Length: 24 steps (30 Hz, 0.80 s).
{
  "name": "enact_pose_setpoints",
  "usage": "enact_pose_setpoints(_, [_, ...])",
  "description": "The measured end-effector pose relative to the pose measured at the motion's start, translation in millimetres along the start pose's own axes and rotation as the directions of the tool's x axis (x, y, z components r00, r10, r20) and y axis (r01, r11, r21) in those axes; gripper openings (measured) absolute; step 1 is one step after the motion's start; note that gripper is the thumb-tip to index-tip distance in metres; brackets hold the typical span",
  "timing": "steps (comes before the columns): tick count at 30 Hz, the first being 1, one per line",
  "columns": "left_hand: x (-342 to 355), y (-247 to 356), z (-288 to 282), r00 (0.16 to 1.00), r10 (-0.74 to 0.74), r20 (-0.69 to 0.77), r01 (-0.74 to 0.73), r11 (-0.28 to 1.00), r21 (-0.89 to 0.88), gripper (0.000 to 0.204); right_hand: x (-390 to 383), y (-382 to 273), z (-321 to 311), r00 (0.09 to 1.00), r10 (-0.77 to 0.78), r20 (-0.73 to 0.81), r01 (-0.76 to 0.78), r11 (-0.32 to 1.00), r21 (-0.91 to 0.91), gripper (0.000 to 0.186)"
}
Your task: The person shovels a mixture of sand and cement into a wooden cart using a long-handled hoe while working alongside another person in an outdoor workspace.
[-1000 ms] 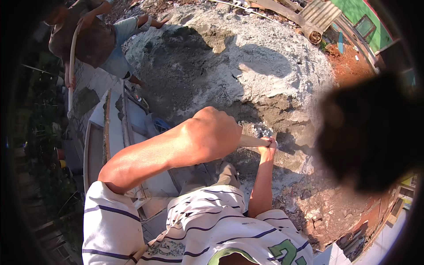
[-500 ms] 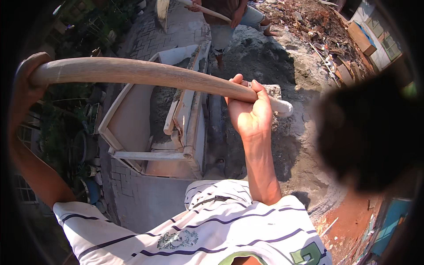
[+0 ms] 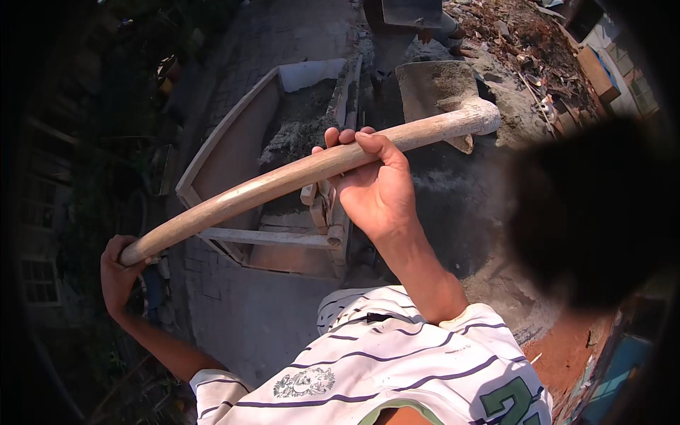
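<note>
A hoe with a long pale wooden handle (image 3: 262, 193) slants across the view, its low end at the left. My left hand (image 3: 119, 273) is closed around that butt end. Farther up the shaft, my right hand (image 3: 375, 188) grips it from below, thumb and fingers curled over the wood. At the far right end sits the hoe's wide, mortar-crusted blade (image 3: 433, 88), held up in front of me. Beneath the handle stands a wooden mixing trough (image 3: 251, 244) with grey mortar (image 3: 297, 117) inside.
Wet grey mix (image 3: 453, 212) covers the ground right of the trough. Ahead, another person's legs show behind a second metal blade (image 3: 412, 11). Rubble and dry debris (image 3: 503, 42) lie at the far right. A dark blurred shape (image 3: 588, 212) blocks the right side.
My left hand has come down and inward, while the hoe's head end has risen, bringing its blade into view. The other person's tool has shifted from upper left to top centre.
</note>
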<state>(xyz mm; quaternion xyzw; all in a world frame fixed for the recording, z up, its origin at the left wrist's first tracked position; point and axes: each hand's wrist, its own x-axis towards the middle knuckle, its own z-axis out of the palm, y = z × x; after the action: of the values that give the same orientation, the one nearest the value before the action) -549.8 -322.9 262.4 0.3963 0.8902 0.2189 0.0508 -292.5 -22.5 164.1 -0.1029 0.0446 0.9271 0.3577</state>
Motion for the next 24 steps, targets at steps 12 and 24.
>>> enact_pose_setpoints(12, [19,217,196,0.838,0.544,0.052,-0.373,0.638,-0.674,0.055,-139,-156,-298,0.794,-0.396,-0.461,0.582,0.712,0.392,0.005])
enact_pose_setpoints(24, [-195,361,571,0.467,0.462,0.754,0.561,0.504,-0.657,0.011,-285,-42,-605,0.363,-0.024,-0.932,0.931,-0.04,0.364,0.016])
